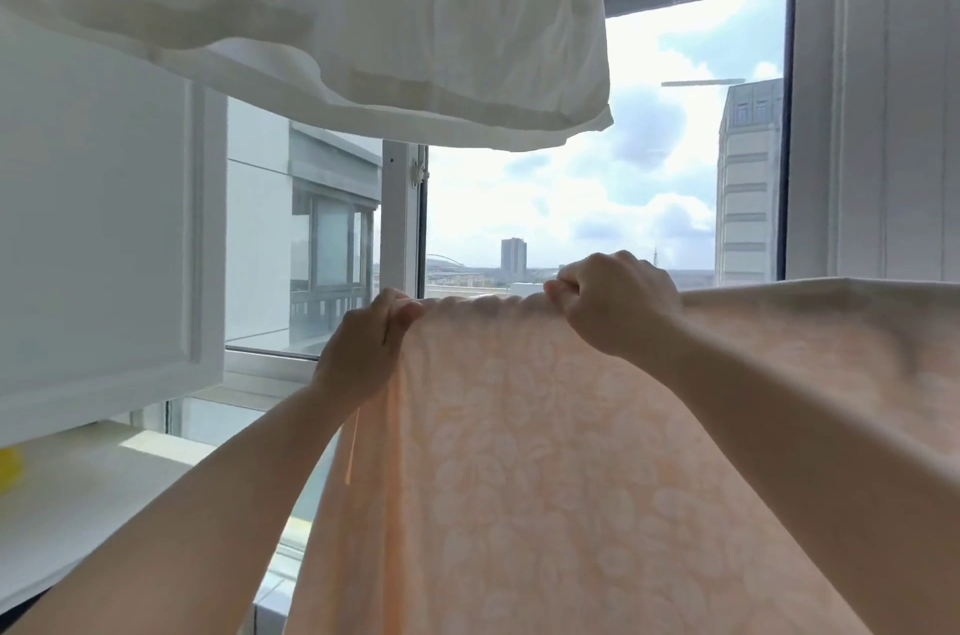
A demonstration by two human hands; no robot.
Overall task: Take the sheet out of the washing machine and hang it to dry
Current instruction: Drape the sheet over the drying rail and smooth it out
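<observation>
1. Nearest, both bare forearms rise from the lower edge of the view and reach up and forward, the left from the lower left corner, the right from the lower right
2. Then the left hand (363,348) sits at the top left corner of the sheet (519,478), thumb side up, its fingers curled and pinching the gathered top edge
3. Just beside it, the right hand (618,302) shows its back to the camera, knuckles up, fingers closed in a fist on the same top edge; a short bunched stretch of cloth runs between the two hands
4. Held up in front of the window (571,198), the sheet is pale peach with a faint whitish leaf or flower pattern; it falls in soft vertical folds below the hands and spreads taut to the right, out of the frame
5. Overhead, a white cloth (363,21) hangs down across the top
6. Left, a white cabinet door (104,245) stands beside the window
7. Farthest, tall buildings (748,187) and cloudy sky show through the glass
</observation>
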